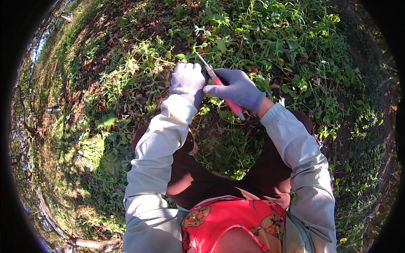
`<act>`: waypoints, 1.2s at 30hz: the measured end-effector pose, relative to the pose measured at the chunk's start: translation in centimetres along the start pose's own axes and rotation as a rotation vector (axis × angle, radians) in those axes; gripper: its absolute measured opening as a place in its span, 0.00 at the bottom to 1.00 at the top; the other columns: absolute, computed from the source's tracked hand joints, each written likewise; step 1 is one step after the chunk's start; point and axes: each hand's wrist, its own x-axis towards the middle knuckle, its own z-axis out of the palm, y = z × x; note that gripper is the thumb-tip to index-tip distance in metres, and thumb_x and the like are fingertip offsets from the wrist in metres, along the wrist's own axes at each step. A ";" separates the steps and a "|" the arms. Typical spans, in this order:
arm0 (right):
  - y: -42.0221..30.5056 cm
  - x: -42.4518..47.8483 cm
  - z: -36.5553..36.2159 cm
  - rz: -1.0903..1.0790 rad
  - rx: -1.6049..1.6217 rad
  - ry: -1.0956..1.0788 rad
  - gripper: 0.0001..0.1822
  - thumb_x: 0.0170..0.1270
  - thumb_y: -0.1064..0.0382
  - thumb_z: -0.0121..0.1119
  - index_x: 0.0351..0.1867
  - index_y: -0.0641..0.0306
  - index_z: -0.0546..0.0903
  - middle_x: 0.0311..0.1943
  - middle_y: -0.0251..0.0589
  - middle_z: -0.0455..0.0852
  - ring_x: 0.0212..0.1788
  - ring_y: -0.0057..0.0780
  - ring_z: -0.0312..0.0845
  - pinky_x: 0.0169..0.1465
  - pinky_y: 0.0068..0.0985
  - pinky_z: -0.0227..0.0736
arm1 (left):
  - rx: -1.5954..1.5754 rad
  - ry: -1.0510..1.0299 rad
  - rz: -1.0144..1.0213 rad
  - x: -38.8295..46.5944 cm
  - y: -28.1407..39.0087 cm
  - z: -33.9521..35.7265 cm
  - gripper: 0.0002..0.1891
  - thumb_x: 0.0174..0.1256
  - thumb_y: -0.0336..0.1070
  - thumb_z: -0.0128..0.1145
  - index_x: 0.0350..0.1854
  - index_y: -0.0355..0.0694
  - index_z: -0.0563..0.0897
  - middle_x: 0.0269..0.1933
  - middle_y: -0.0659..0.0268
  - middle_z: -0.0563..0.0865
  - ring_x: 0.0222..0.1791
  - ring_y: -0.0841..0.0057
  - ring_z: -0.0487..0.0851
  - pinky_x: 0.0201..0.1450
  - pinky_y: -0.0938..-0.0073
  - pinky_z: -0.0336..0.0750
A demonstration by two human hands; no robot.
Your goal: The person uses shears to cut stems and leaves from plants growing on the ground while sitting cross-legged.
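Note:
Both my hands wear grey knit gloves and meet above the weedy ground in the upper middle of the head view. My right hand (237, 87) is closed around the pink handle (221, 85) of a slim hand tool with a narrow, pointed metal end directed up and left; its exact kind is not clear. Close beside it, my left hand (188, 80) is a fist with its knuckles away from me. A thin green stem (163, 60) runs leftward from that fist, apparently gripped in it. The fingertips of the left hand are hidden.
Low green weeds (278, 41) and brown fallen leaves (148, 23) cover the ground around my hands. My bent knees in dark trousers (269, 158) frame a patch of weeds. A pale branch (95, 243) lies at the lower left, and a small grey cylindrical object (53, 110) at the far left.

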 end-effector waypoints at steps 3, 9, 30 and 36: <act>-0.3 -0.2 0.0 -0.037 -0.074 0.009 0.31 0.51 0.44 0.68 0.48 0.70 0.79 0.30 0.33 0.81 0.31 0.19 0.72 0.38 0.23 0.70 | 0.053 -0.030 -0.023 -0.1 0.2 0.5 0.08 0.49 0.35 0.58 0.33 0.42 0.83 0.35 0.63 0.80 0.41 0.68 0.80 0.47 0.67 0.71; 0.3 -0.2 -0.5 -0.020 -0.108 0.128 0.33 0.48 0.37 0.66 0.37 0.70 0.78 0.24 0.39 0.79 0.28 0.24 0.72 0.35 0.27 0.69 | 0.045 -0.122 0.000 0.5 -1.0 0.4 0.06 0.53 0.36 0.55 0.32 0.45 0.83 0.37 0.63 0.81 0.40 0.68 0.82 0.44 0.66 0.73; 1.1 -3.4 -5.6 0.032 -0.895 0.436 0.35 0.42 0.40 0.66 0.50 0.58 0.75 0.36 0.47 0.78 0.37 0.45 0.80 0.41 0.37 0.75 | -0.120 -0.250 -0.583 0.2 -6.8 -2.2 0.14 0.63 0.48 0.50 0.39 0.48 0.83 0.37 0.60 0.85 0.42 0.58 0.83 0.44 0.58 0.76; 0.5 -2.1 -3.0 -0.185 -0.837 0.440 0.40 0.42 0.38 0.67 0.54 0.62 0.73 0.39 0.51 0.78 0.39 0.47 0.79 0.42 0.38 0.75 | -0.098 -0.320 -0.526 0.5 -6.4 -2.3 0.12 0.63 0.48 0.49 0.40 0.50 0.83 0.39 0.61 0.85 0.41 0.58 0.83 0.44 0.59 0.76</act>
